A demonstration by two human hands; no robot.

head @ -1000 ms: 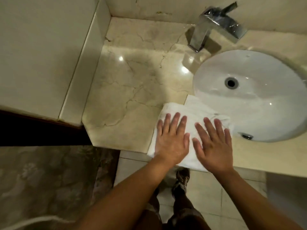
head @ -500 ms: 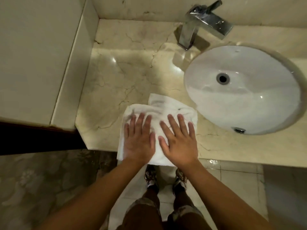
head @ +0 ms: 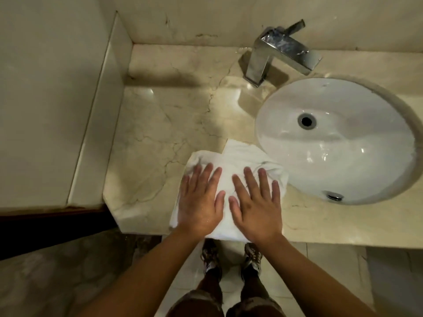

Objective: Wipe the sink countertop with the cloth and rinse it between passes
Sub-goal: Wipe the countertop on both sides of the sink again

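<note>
Both flat hands press cloth at countertop's front edge.

A beige, veined marble tabletop is seen, its surface glossy with light reflected in it. A white oval basin is set into it on the right, and a chrome faucet is mounted at the back. A crumpled white cloth is spread at the front edge, just beside the basin.
</note>
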